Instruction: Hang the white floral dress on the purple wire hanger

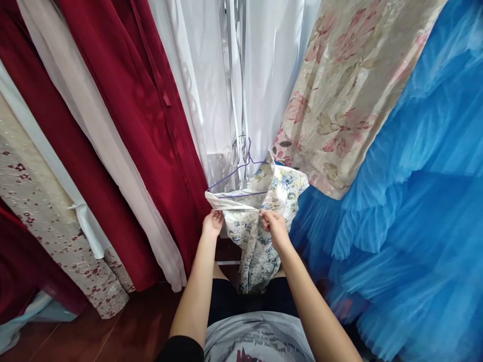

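Observation:
A white dress with blue and yellow flowers (256,236) hangs from a thin purple wire hanger (241,168) in front of me. My left hand (212,223) is closed on the dress's left shoulder edge. My right hand (273,226) pinches the fabric near the neckline, just right of the left hand. The hanger's hook points up toward a shiny metal rack pole (236,90). The dress's lower part drapes down between my forearms.
Hanging garments surround me: dark red gowns (151,130), a pale cream one (94,141), sheer white fabric (271,75), a beige pink-floral dress (347,90) and a bright blue tulle gown (415,226). A beige sequined dress (49,226) hangs at left. The dark wooden floor (124,327) lies below.

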Tool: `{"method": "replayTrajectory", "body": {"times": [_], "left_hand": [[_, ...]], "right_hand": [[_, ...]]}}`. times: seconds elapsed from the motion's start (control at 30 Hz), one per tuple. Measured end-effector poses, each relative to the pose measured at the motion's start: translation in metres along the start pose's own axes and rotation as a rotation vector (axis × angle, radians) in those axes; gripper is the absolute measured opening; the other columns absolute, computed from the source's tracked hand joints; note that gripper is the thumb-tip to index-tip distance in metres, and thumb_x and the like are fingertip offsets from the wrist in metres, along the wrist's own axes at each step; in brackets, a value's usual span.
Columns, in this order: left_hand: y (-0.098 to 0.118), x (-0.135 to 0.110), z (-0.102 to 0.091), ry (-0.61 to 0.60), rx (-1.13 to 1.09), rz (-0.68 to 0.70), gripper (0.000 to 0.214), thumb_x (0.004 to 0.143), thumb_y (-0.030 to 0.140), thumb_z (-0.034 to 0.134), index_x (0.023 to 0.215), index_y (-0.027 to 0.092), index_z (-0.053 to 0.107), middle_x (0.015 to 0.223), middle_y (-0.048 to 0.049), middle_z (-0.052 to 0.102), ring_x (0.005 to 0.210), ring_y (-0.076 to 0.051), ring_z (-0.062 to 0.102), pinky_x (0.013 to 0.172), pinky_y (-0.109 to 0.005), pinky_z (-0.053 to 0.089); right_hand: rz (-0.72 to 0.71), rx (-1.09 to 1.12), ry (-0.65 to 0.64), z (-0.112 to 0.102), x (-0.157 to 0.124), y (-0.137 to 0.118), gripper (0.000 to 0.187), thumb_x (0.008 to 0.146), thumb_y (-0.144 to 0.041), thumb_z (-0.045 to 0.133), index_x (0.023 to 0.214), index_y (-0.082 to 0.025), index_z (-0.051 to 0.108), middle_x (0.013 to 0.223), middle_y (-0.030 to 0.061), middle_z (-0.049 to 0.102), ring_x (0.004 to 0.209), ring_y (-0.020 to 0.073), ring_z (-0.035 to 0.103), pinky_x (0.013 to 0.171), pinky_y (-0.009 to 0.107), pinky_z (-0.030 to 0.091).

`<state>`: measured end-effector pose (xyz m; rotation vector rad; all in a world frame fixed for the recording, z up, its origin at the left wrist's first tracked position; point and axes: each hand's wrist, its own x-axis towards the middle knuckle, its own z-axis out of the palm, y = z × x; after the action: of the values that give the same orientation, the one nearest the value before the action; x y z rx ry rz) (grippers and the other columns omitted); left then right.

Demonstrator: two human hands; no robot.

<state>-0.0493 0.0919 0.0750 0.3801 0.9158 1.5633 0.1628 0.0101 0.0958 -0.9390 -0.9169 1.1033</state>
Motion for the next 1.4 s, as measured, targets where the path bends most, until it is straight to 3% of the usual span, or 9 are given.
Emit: {"method": "replayTrajectory", "body": {"times": [0.23,0.47,0.63,0.73,0.87,1.0,1.1,1.2,1.4], "left_hand": [[-0.050,-0.033,0.009,-0.168,0.277,0.014,0.011,0.086,0.023,0.066,0.084,0.014,0.061,0.081,-0.0080,0.070,0.078,-0.019,0.069,0.089,-0.039,0.051],[-0.037,-0.072,0.050,-0.544,0.477,0.296,0.028,0.084,0.042,0.069,0.092,0.016,0.066,0.095,-0.0062,0.069,0.096,-0.020,0.064,0.095,-0.032,0.048],[-0.027,-0.106,0.070,-0.805,0.761,0.550,0.029,0.094,0.045,0.056,0.096,0.016,0.064,0.099,-0.0065,0.066,0.098,-0.021,0.061,0.093,-0.031,0.047],[-0.025,-0.121,0.073,-0.888,0.818,0.608,0.028,0.097,0.042,0.052,0.095,0.017,0.064,0.104,-0.0079,0.065,0.104,-0.022,0.060,0.097,-0.031,0.045],[-0.028,-0.120,0.073,-0.959,0.824,0.602,0.027,0.097,0.041,0.052,0.101,0.018,0.065,0.110,-0.0094,0.064,0.110,-0.023,0.059,0.102,-0.034,0.043],[-0.036,-0.102,0.068,-0.964,0.785,0.510,0.041,0.103,0.043,0.034,0.120,0.019,0.063,0.127,-0.0116,0.062,0.125,-0.024,0.054,0.111,-0.040,0.037],[-0.043,-0.093,0.067,-1.102,0.868,0.434,0.052,0.104,0.037,0.020,0.121,0.019,0.066,0.126,-0.0113,0.065,0.128,-0.024,0.053,0.113,-0.040,0.035],[-0.054,-0.089,0.071,-1.287,1.001,0.396,0.039,0.097,0.029,0.037,0.116,0.018,0.070,0.116,-0.0103,0.069,0.116,-0.025,0.060,0.105,-0.037,0.042],[-0.085,-0.073,0.067,-1.432,1.240,0.405,0.037,0.074,0.009,0.057,0.104,0.022,0.073,0.103,-0.0028,0.073,0.094,-0.020,0.067,0.087,-0.030,0.049]], "right_hand": [[0.034,0.101,0.344,-0.065,-0.013,0.025,0.037,0.068,-0.054,0.068,0.067,-0.023,0.048,0.048,-0.0088,0.038,0.039,0.0083,0.033,0.037,0.023,0.027],[0.034,-0.016,0.541,-0.100,-0.005,0.054,0.031,0.065,-0.052,0.065,0.066,-0.024,0.051,0.050,-0.0059,0.046,0.041,0.0118,0.040,0.039,0.027,0.032],[-0.106,-0.167,0.645,-0.090,-0.014,0.051,0.031,0.065,-0.042,0.073,0.082,-0.021,0.059,0.080,0.0050,0.066,0.074,0.0205,0.059,0.062,0.029,0.048],[-0.177,-0.273,0.291,-0.065,-0.023,0.029,0.038,0.082,-0.055,0.062,0.096,-0.019,0.066,0.099,0.0092,0.070,0.098,0.0251,0.061,0.084,0.035,0.049],[0.018,-0.152,-0.301,-0.036,-0.028,-0.002,0.056,0.091,-0.070,0.043,0.105,-0.023,0.070,0.101,0.0064,0.071,0.104,0.0243,0.062,0.092,0.036,0.047],[0.113,-0.146,-0.458,-0.035,-0.039,-0.019,0.052,0.089,-0.070,0.052,0.093,-0.022,0.071,0.084,0.0043,0.068,0.088,0.0219,0.061,0.084,0.033,0.048],[0.194,-0.192,-0.575,-0.046,-0.050,-0.031,0.046,0.078,-0.063,0.072,0.086,-0.018,0.067,0.074,0.0011,0.061,0.070,0.0172,0.054,0.069,0.028,0.046],[0.221,-0.189,-0.753,-0.053,-0.058,-0.049,0.043,0.075,-0.054,0.079,0.087,-0.017,0.063,0.077,-0.0002,0.057,0.068,0.0138,0.050,0.065,0.025,0.042],[0.233,-0.381,-1.176,-0.057,-0.069,-0.082,0.033,0.081,-0.045,0.074,0.080,-0.014,0.062,0.073,-0.0003,0.055,0.065,0.0125,0.046,0.061,0.025,0.041]]}}
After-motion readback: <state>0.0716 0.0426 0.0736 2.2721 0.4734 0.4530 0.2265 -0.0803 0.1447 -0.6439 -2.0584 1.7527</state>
